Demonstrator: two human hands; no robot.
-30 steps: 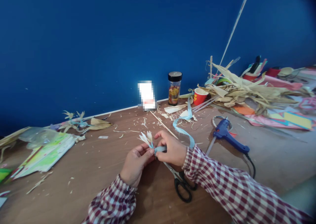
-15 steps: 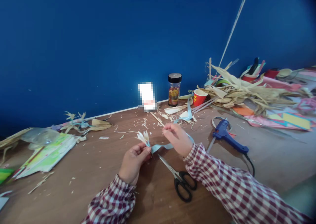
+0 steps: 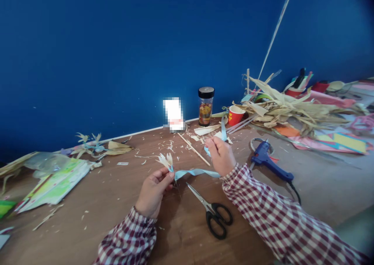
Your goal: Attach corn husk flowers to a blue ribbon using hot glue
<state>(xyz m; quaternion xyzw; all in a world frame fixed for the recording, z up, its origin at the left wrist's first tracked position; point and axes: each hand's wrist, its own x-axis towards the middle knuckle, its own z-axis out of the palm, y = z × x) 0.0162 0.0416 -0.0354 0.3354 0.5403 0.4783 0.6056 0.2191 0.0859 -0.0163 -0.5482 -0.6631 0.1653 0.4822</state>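
Note:
My left hand (image 3: pixel 154 189) pinches a small corn husk flower (image 3: pixel 166 162) by its base, where light blue ribbon is wrapped. From that base the blue ribbon (image 3: pixel 195 172) runs to the right, twisted, and passes under my right wrist. My right hand (image 3: pixel 221 156) is closed in a loose fist with the ribbon's further length in it; a bend of ribbon shows at its left side, and the fingertips are partly hidden. Black-handled scissors (image 3: pixel 214 214) lie on the table between my forearms, blades a little apart. A thin pale stick (image 3: pixel 194 150) lies behind my hands.
A blue glue gun (image 3: pixel 270 162) with a cord lies right of my right hand. Behind stand a black-lidded jar (image 3: pixel 206 107) and a red paper cup (image 3: pixel 236 116). Dried corn husks (image 3: pixel 286 105) are heaped at right. Finished-looking husk flowers (image 3: pixel 95 142) and a green-white packet (image 3: pixel 57 185) lie left.
My right hand has moved right and slightly nearer, drawing the ribbon straighter. The thin stick shows more fully. My left hand with the flower has shifted slightly left.

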